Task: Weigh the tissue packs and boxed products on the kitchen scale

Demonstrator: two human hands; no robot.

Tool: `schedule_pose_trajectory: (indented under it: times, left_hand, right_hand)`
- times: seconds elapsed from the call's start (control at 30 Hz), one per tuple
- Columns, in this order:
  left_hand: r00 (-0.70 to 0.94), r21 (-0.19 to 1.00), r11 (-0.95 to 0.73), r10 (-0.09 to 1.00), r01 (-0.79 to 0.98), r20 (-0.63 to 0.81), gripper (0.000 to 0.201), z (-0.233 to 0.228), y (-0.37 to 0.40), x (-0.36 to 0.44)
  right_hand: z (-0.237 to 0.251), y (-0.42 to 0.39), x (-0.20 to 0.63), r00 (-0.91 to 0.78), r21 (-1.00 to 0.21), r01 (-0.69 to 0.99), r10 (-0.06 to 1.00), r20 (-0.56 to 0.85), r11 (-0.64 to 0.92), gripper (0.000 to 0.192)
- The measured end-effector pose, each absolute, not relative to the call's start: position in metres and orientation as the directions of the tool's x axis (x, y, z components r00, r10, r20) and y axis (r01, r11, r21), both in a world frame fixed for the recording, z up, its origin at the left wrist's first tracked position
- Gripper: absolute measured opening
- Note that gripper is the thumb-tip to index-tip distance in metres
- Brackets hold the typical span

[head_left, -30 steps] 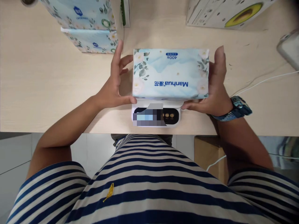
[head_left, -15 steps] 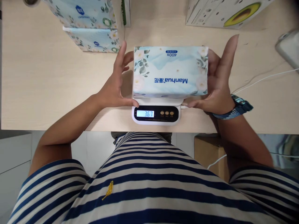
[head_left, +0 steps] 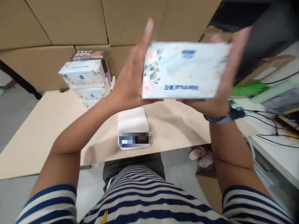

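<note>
A pale blue and white pack of tissues (head_left: pixel 182 70), printed with flowers and upside-down lettering, is held up in the air above the table. My left hand (head_left: pixel 129 82) grips its left end, thumb along the lower edge. At the opposite end my right hand (head_left: pixel 221 93), with a watch on the wrist, presses against the side and is blurred by motion. Below the pack, a white kitchen scale (head_left: pixel 133 119) sits near the table's front edge with nothing on its plate. Its display panel is pixelated and unreadable.
More tissue packs (head_left: pixel 81 74) are stacked at the back left, before a dark printed box (head_left: pixel 91 55). Large cardboard boxes (head_left: pixel 130 21) wall off the back. A white cable (head_left: pixel 170 125) runs right from the scale. Black cables (head_left: pixel 275 124) hang over a side surface at right.
Both hands have closed on the tissue pack and raised it off the scale, up and to the right. The head view has tilted up, showing the cardboard boxes and the room's right side.
</note>
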State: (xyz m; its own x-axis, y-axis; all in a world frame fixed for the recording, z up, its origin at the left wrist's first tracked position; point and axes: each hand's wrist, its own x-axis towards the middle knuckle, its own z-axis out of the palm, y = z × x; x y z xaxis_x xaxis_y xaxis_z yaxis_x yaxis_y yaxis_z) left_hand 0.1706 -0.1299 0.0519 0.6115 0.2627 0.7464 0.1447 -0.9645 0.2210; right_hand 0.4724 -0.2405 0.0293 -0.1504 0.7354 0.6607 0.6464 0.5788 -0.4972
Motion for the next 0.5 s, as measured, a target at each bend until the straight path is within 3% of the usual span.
schedule_pose_trajectory:
  times: [0.03,0.07,0.13,0.2,0.3,0.5]
  left_hand:
    - [0.66,0.245,-0.961,0.267,0.128,0.702,0.152,0.041,-0.121,0.18]
    - [0.704,0.304,-0.943,0.309,0.138,0.64,0.155,0.025,-0.113,0.189]
    - [0.758,0.445,-0.868,0.441,0.223,0.481,0.162,-0.013,-0.106,0.198]
    - [0.794,0.526,-0.797,0.512,0.298,0.327,0.152,-0.044,-0.111,0.195]
    - [0.815,0.479,-0.811,0.504,0.335,0.285,0.132,-0.062,-0.131,0.172]
    - [0.684,0.25,-0.826,0.56,0.505,0.467,0.111,-0.059,-0.151,0.086]
  right_hand:
    - [0.018,-0.237,0.476,-0.152,-0.412,0.714,0.699,0.699,0.567,0.154]
    - [0.002,-0.233,0.479,-0.142,-0.366,0.786,0.721,0.678,0.499,0.14]
    - [-0.032,-0.223,0.481,-0.071,-0.332,0.906,0.867,0.494,0.264,0.106]
    - [-0.061,-0.211,0.48,0.011,-0.262,0.962,0.955,0.295,0.069,0.082]
    - [-0.08,-0.19,0.476,0.048,-0.211,0.978,0.972,0.229,0.001,0.066]
    - [-0.081,-0.162,0.463,-0.027,-0.198,0.977,0.962,0.271,0.083,0.052]
